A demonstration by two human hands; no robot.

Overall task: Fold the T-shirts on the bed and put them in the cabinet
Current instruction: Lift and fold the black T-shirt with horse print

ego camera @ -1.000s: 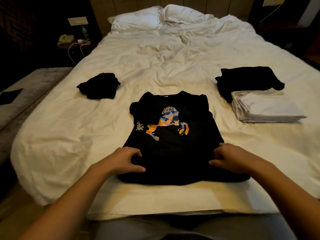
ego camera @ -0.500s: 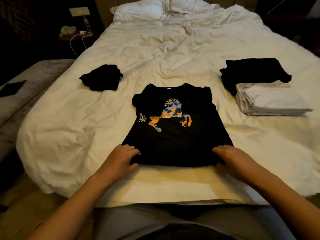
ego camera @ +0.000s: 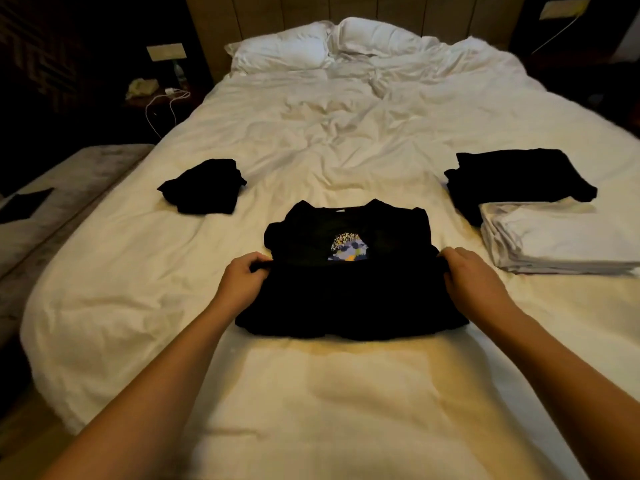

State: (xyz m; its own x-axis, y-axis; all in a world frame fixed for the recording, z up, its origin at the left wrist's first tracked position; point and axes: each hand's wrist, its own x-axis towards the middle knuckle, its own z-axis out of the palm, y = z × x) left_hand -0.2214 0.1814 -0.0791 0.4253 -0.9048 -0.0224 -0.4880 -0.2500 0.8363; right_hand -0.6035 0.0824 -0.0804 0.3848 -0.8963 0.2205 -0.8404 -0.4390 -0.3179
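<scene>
A black T-shirt with a colourful print lies in the middle of the white bed. Its lower half is folded up over the print, so only the top of the print shows. My left hand grips the folded edge at the left side. My right hand grips the same edge at the right side. A crumpled black T-shirt lies to the left. At the right a folded black T-shirt sits behind a folded white one. No cabinet is in view.
Two white pillows lie at the headboard. A dark nightstand with a white cable stands at the far left. A grey bench runs along the bed's left side, with a dark flat item on it.
Both hands took the shirt's bottom hem and carried it up and away from me, folding the lower half over the print. The camera also moved closer.
</scene>
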